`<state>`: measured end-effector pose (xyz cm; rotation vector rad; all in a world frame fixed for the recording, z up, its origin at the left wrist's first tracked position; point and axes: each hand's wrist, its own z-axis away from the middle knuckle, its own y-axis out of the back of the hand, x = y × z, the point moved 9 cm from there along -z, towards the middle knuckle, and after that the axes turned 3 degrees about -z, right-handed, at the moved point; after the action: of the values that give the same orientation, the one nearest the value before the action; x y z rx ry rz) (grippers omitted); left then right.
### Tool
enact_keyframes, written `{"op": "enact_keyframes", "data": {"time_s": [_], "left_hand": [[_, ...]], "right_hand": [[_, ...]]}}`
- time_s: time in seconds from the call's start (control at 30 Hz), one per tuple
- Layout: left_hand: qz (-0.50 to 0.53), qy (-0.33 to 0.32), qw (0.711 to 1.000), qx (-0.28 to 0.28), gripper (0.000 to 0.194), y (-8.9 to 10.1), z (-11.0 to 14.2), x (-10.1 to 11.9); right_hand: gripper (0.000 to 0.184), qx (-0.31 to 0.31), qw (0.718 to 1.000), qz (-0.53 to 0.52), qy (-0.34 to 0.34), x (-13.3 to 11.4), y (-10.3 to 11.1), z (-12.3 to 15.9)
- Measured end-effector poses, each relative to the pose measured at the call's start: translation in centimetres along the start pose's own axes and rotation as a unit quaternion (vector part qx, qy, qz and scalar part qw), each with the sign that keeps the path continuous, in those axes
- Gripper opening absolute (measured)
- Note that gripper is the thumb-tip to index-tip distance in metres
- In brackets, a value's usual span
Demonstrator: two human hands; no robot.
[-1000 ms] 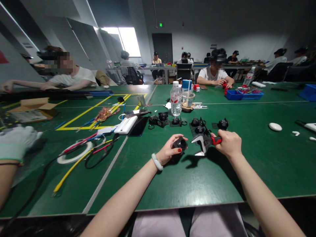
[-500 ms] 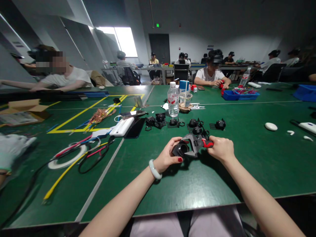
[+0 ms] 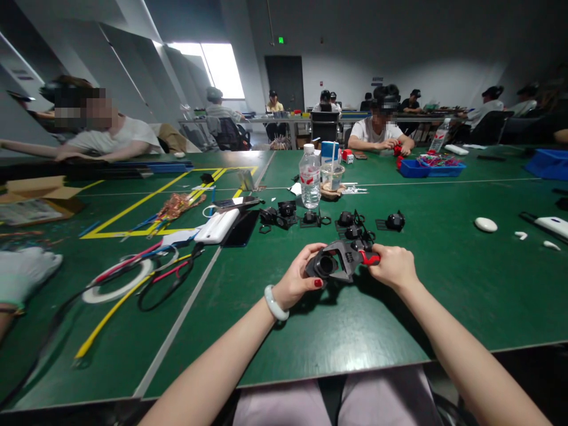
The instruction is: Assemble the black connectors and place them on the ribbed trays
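Observation:
My left hand [image 3: 296, 277] is closed around a black fitting with a round opening [image 3: 325, 265], held above the green table with the opening tilted towards me. In my right hand [image 3: 394, 264] is an adjustable wrench [image 3: 350, 260], gripped by its red and black handle. The wrench's open jaws point left, right beside the fitting; whether they touch it I cannot tell. Beyond my hands lie several similar black fittings, among them one at the right [image 3: 394, 221] and a cluster at the left [image 3: 284, 214]. A loose black ring nut [image 3: 326, 220] lies near them.
A water bottle [image 3: 309, 177] and a drink cup [image 3: 332, 177] stand behind the fittings. At the left lie a white power bank [image 3: 218, 226], cables [image 3: 104, 322] and a co-worker's gloved hand [image 3: 29, 275]. A white earbud case [image 3: 486, 225] is at the right.
The fitting in my left hand has turned slightly, so its opening faces me more. Both hands and the wrench appear slightly further left. The gloved hand at the left has shifted.

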<state>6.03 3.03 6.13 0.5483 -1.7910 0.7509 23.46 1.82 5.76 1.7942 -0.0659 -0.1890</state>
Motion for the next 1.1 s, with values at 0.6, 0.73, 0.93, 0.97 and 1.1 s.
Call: {"op": "enact_keyframes", "data": {"time_s": [0.6, 0.73, 0.93, 0.97, 1.1], "left_hand": [[0.015, -0.011, 0.999, 0.046, 0.068, 1.0, 0.3, 0.3], [0.019, -0.009, 0.998, 0.052, 0.068, 1.0, 0.4, 0.5], [0.027, 0.001, 0.999, 0.045, 0.073, 0.9, 0.6, 0.8], [0.027, 0.003, 0.999, 0.044, 0.074, 0.9, 0.6, 0.9], [0.02, 0.007, 0.999, 0.033, 0.074, 0.7, 0.8, 1.1]], "right_hand": [[0.026, -0.033, 0.999, 0.0, -0.022, -0.3, -0.4, 0.3], [0.028, -0.031, 0.999, -0.004, -0.026, -0.4, -0.3, 0.4], [0.025, -0.026, 0.999, -0.005, -0.023, -0.4, 0.1, 0.5], [0.025, -0.026, 0.999, -0.003, -0.026, -0.3, 0.1, 0.5], [0.025, -0.019, 0.999, 0.004, -0.029, -0.3, 0.4, 0.6]]}}
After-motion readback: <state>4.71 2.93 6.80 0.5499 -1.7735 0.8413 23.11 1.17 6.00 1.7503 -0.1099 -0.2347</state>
